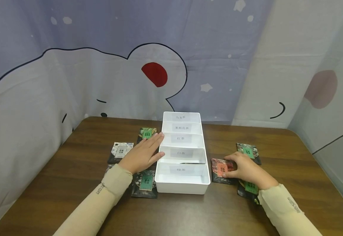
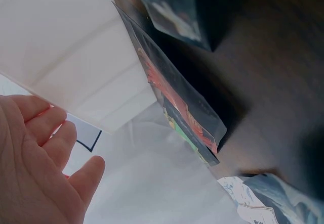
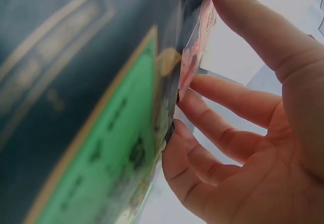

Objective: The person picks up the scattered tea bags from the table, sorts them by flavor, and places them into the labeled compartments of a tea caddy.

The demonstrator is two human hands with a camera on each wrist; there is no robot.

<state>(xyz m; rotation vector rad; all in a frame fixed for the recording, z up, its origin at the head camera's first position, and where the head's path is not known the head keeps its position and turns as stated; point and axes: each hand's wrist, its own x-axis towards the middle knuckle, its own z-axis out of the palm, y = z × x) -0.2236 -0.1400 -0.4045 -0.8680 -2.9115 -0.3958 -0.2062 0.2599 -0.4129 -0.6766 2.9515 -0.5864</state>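
A long white box (image 1: 183, 188) stands on the table, divided into several compartments with Chinese tea labels. My left hand (image 1: 143, 154) has its fingers straight, with the fingertips at the box's left rim; the left wrist view shows the hand (image 2: 45, 153) beside the white wall, holding nothing. To the right of the box, my right hand (image 1: 246, 168) grips a red-labelled tea packet (image 1: 220, 168) between thumb and fingers. Up close, the thumb and fingertips touch the red packet's (image 3: 195, 54) edges. A green-labelled packet (image 3: 96, 148) fills the near side of the right wrist view.
Right of the box lie green-labelled packets (image 1: 249, 152), one partly under my right hand. On the left are a white packet (image 1: 121, 151), a yellow-green one (image 1: 147, 132) and a teal-labelled one (image 1: 145, 184). A thin dark strip (image 1: 193, 163) lies across the box. Behind the table hangs a printed curtain (image 1: 115, 82).
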